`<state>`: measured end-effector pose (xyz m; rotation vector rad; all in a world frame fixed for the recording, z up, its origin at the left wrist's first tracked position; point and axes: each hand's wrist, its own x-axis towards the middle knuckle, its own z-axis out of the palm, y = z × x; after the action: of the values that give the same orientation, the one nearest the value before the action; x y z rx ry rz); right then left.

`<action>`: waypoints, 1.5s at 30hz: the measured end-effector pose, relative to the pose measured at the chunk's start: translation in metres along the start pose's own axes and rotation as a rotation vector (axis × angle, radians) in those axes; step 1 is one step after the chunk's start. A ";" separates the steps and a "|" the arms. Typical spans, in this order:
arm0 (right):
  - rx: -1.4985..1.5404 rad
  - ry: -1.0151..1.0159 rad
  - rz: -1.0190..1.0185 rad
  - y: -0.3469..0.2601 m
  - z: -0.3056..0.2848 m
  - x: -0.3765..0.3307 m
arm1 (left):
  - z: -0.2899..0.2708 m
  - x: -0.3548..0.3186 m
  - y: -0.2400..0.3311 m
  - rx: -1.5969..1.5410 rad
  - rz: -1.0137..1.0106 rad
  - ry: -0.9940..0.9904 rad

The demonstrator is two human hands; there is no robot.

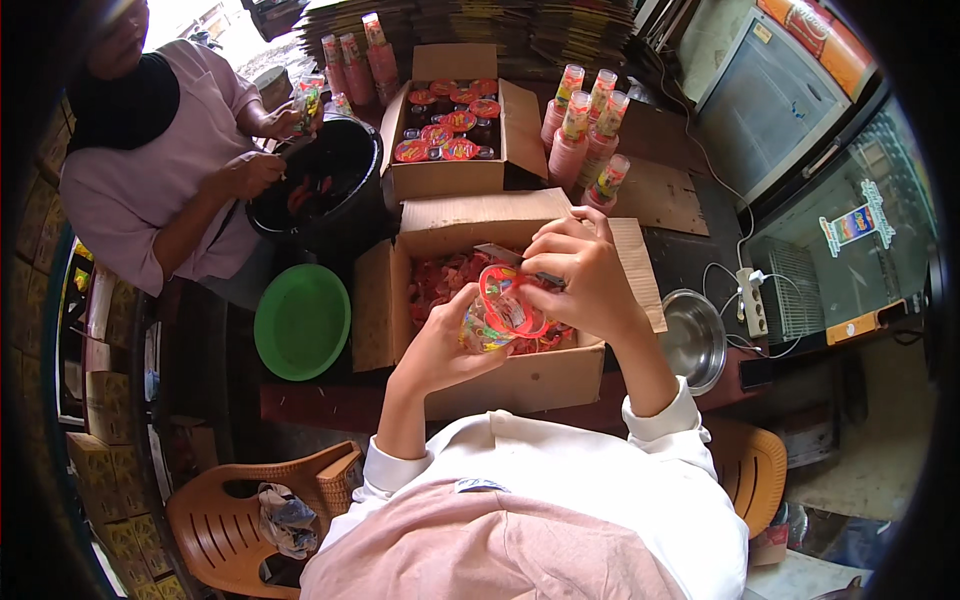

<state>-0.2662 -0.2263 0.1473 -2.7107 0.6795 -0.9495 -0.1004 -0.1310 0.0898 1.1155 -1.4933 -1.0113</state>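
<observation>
In my left hand (436, 345) is a clear printed plastic cup (480, 332), tilted, its mouth toward me. A red ring-like lid piece (517, 312) hangs at the cup's rim, partly apart from it. My right hand (590, 272) is closed around a small knife (497, 253), its blade pointing left above the cup, the fingertips close to the red piece. Whether those fingertips also pinch the red piece I cannot tell. Both hands are over an open cardboard box (515, 390) with many red lid scraps (440, 280) in it.
Beyond stands a second box (437, 180) of red-lidded cups. Cup stacks (567, 150) rise to its right. A green basin (302, 322) is at left, a steel bowl (692, 340) at right. A co-worker (190, 150) holds a cup and a tool over a black bucket (340, 190).
</observation>
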 end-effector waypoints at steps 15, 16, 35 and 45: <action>0.271 0.105 0.090 0.022 -0.011 -0.017 | -0.002 -0.004 -0.003 -0.326 -0.182 0.057; 0.198 0.145 0.058 0.024 -0.009 -0.023 | -0.001 -0.003 -0.003 -0.326 -0.183 0.059; -0.183 0.238 -0.250 -0.002 -0.011 -0.033 | 0.001 -0.001 0.020 0.111 0.054 0.157; -0.184 0.283 -0.247 0.002 -0.003 -0.033 | 0.006 -0.002 0.028 0.140 0.046 0.155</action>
<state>-0.2921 -0.2127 0.1313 -2.8996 0.5063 -1.4144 -0.1102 -0.1219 0.1149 1.2241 -1.4751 -0.7802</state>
